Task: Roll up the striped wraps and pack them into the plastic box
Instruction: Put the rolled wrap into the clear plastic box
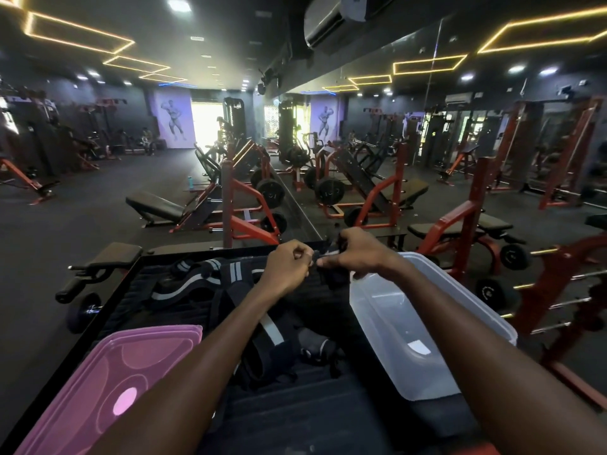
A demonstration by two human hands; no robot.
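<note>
At twelve o'clock over the worktop (295,418), my left hand (287,269) and right hand (358,254) each pinch one striped wrap (323,257), starting its roll; next, wind tightly toward the plastic box (486,310) at three o'clock

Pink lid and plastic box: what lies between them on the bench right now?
Head view: loose striped wraps lie between the pink lid and the plastic box, crossed by the left forearm.
</note>
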